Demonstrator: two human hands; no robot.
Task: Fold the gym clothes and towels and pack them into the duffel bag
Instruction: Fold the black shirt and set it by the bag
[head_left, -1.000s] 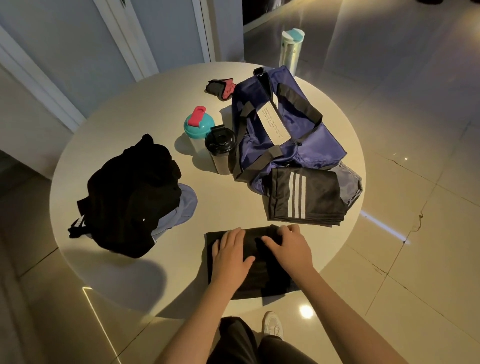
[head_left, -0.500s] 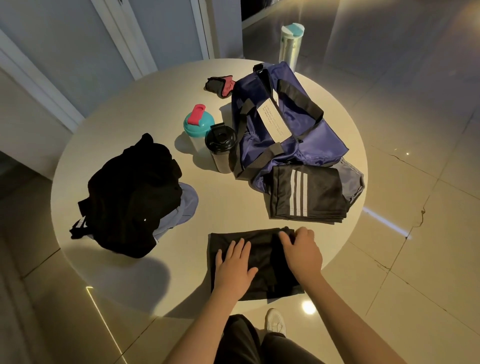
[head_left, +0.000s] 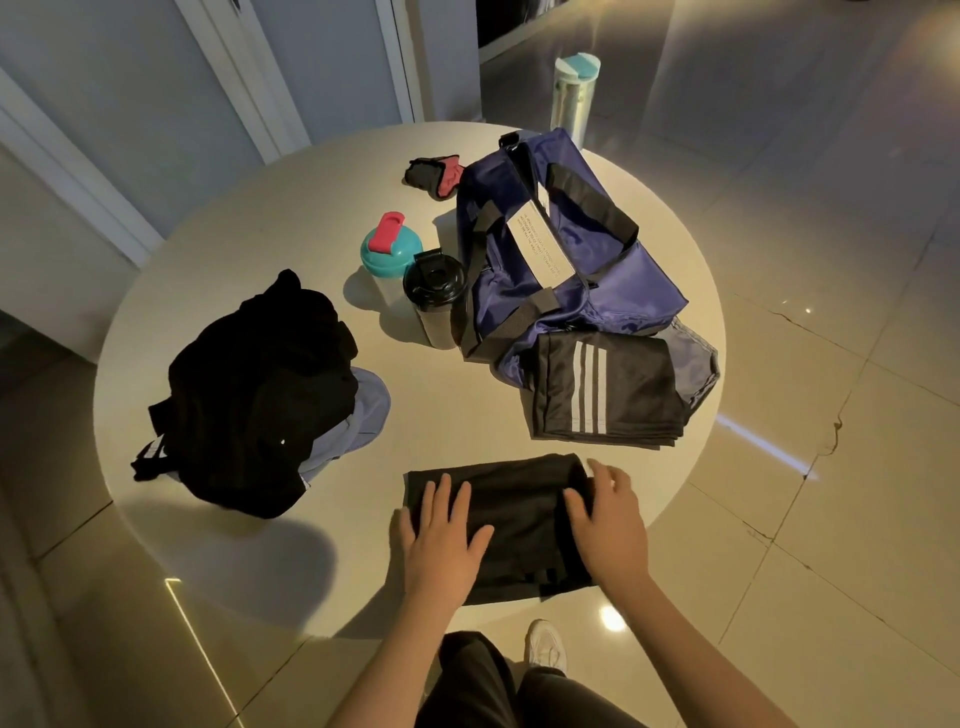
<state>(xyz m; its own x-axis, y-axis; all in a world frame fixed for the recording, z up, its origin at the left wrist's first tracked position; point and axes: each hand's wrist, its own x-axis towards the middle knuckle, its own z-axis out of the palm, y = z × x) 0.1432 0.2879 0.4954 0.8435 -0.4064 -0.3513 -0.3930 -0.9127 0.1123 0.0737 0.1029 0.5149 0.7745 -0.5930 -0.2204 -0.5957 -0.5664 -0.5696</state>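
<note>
Head view, one moment. My left hand lies flat on the left half of the folded black garment, fingers straight and spread. My right hand rests on its right end, fingers relaxed and extended, gripping nothing. The garment sits at the near edge of the round table, directly in front of me.

The navy duffel bag lies on the far right of the table, well apart from the hands, with black straps across its top. Between garment and bag lies a folded black piece with white stripes, touching the bag's near end — it lies squarely on the straight line to the bag. Just left of the bag stand a black-lidded shaker and a teal-lidded shaker, side by side.

At left, a heap of unfolded black clothes lies over a pale blue garment. A black-and-red glove lies beyond the shakers. A tall tumbler rises behind the bag — whether it stands on the table I cannot tell.
</note>
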